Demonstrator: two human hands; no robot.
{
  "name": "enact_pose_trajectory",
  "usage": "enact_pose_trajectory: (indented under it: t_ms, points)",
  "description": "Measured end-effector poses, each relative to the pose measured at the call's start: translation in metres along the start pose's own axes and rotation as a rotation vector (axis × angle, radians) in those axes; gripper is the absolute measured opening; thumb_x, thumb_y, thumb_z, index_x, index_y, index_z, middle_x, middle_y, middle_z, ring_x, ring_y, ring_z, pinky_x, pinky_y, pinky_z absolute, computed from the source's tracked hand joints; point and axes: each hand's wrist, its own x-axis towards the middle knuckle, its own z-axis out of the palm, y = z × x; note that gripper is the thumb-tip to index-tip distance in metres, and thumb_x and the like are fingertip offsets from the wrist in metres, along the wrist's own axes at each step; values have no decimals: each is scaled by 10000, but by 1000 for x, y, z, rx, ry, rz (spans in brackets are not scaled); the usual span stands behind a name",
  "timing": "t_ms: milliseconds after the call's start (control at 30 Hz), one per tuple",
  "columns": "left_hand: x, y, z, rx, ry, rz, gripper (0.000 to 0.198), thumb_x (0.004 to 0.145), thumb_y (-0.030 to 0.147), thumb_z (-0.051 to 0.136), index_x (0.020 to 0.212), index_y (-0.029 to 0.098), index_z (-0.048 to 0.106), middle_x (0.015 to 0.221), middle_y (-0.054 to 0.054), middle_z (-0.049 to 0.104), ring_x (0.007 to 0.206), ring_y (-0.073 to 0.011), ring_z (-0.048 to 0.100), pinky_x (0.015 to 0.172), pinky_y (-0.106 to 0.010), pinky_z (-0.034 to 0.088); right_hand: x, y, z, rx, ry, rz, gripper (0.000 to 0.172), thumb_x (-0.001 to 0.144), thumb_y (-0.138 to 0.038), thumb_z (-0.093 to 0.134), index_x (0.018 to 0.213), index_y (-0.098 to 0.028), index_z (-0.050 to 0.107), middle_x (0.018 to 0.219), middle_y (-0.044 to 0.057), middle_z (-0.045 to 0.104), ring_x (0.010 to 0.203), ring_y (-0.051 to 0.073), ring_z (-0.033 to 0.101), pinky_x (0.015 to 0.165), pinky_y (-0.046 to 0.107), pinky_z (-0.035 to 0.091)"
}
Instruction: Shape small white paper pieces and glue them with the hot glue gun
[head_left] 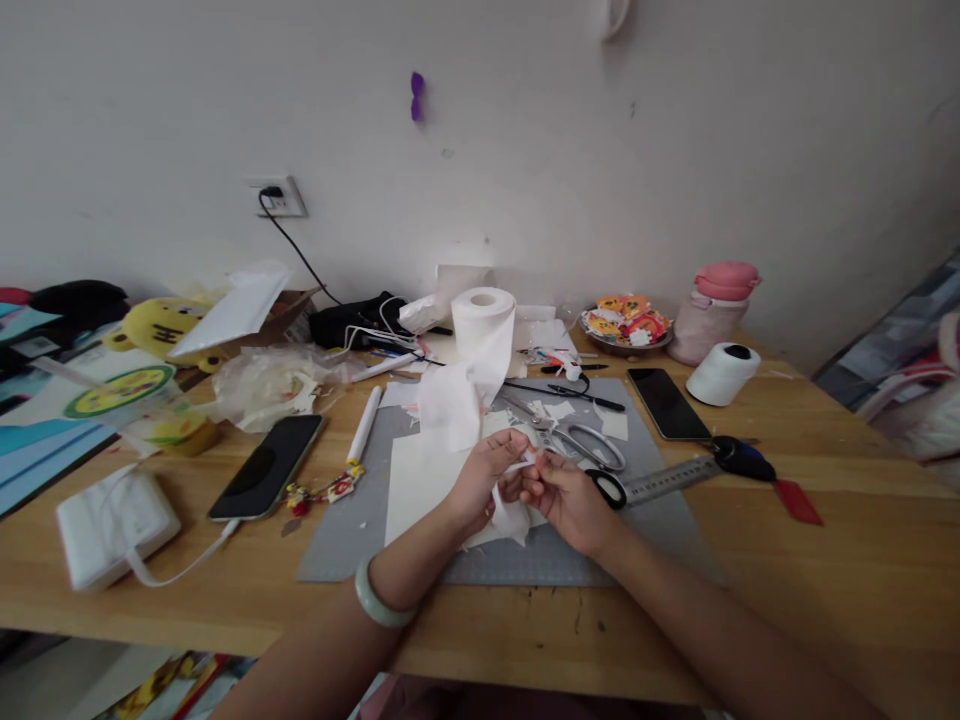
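Pale green, a bangle [369, 598] rings the left forearm, which reaches in over the near edge of the wooden table [862, 560]. Beyond it, left hand [480, 482] and right hand [576, 497] meet above the grey mat [341, 545], both pinched narrow on a small white strip [519, 465]. Fingertips hide part of it; holding it from two sides probably keeps so slight a piece steady. Soft white tissue [511, 518] hangs just below the fingers; I cannot tell whether it joins the strip.

Under the hands lies a cream sheet [412, 500], on the mat that presumably guards the wood. Just right, a metal ruler [667, 482] and silver scissors [534, 417] lie on the mat, likely kept within easy reach. On the left, a phone [266, 468] has a white cable [176, 578] plugged in, perhaps for charging.

Farther back, a paper roll [480, 335] stands upright, its loose end trailing nearward. Far right, a white thread spool [720, 378] sits before a pink-lidded bottle [705, 325].
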Motion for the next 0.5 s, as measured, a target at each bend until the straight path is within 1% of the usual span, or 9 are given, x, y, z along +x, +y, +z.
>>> enact_pose_trajectory:
  t_ms: [100, 200, 267, 367, 433, 500]
  points:
    - [-1, 0, 0, -27, -12, -14, 315, 640, 397, 714, 684, 165, 506, 534, 6, 624, 416, -96, 571, 338, -140, 342, -2, 2, 2, 49, -3, 2, 265, 590, -313, 771, 589, -168, 549, 570, -51, 479, 487, 62, 416, 607, 259, 481]
    - [-2, 0, -1, -40, -23, -26, 278, 704, 385, 672, 707, 160, 509, 553, 8, 616, 413, -86, 554, 315, -135, 290, -3, 2, 5, 93, -7, 0, 254, 586, -280, 777, 599, -170, 549, 583, -55, 471, 482, 54, 403, 636, 261, 497]
    - [-2, 0, -2, -47, -14, -7, 242, 786, 365, 601, 716, 151, 513, 511, 48, 552, 344, -44, 453, 295, -135, 241, -3, -2, 6, 124, -6, -14, 249, 614, -274, 766, 608, -172, 539, 584, -56, 453, 486, 54, 399, 662, 260, 503]
    - [1, 0, -4, -57, 21, 54, 263, 883, 349, 479, 734, 137, 523, 447, 113, 384, 279, -7, 223, 279, -148, 193, -1, -19, 3, 183, 20, -91, 257, 678, -288, 732, 616, -195, 500, 592, -64, 427, 527, 63, 421, 715, 244, 497]
    - [4, -1, -5, -52, 51, 98, 272, 897, 352, 458, 755, 132, 530, 451, 121, 340, 288, -9, 189, 286, -152, 203, 2, -32, -1, 205, 49, -150, 246, 702, -277, 716, 630, -205, 493, 606, -68, 431, 543, 64, 429, 713, 221, 488]
    - [6, -3, -5, -33, 78, 133, 255, 889, 360, 472, 789, 135, 537, 449, 122, 329, 295, -14, 222, 302, -153, 222, 3, -42, -5, 195, 74, -175, 215, 703, -256, 715, 653, -206, 511, 622, -66, 456, 546, 63, 440, 679, 209, 482]
